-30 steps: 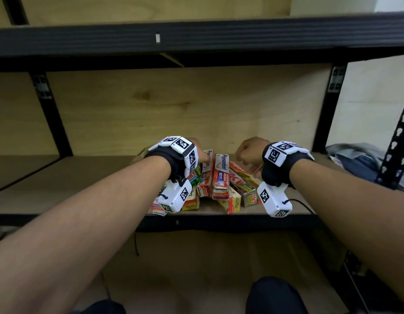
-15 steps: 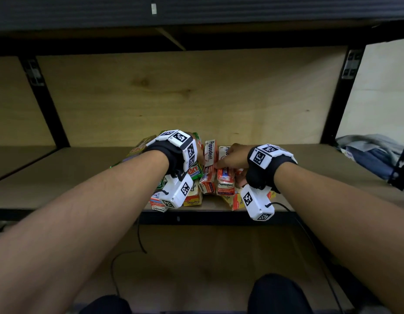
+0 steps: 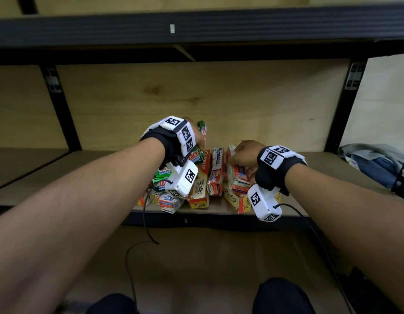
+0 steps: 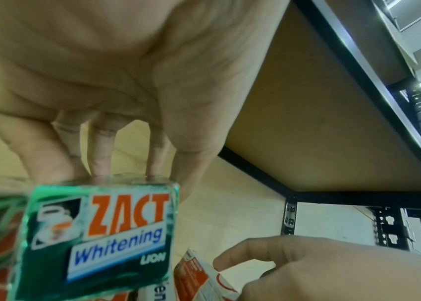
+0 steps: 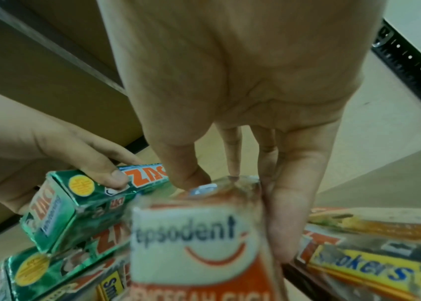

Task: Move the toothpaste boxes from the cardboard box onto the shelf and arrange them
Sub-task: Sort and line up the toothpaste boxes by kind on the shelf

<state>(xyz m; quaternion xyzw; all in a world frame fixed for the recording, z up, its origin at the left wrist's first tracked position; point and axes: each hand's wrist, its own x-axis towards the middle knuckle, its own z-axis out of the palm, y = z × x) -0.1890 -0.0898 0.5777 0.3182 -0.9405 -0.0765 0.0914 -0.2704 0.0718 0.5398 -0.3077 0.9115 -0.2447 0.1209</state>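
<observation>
Shelf (image 3: 309, 159): toothpaste boxes (image 3: 215, 177) heaped loosely at front edge. Left hand (image 4: 96, 85) grip pinching green box (image 4: 96, 240); right hand (image 5: 243, 81) grip pinching white-and-red box (image 5: 191, 244). Risk: knocking neighbouring boxes off the edge on release.

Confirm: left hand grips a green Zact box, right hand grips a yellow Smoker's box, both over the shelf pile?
Not quite. The right hand grips a white-and-red Pepsodent box, as the right wrist view shows. The left hand does grip a green Zact box, both over the shelf pile.
</observation>
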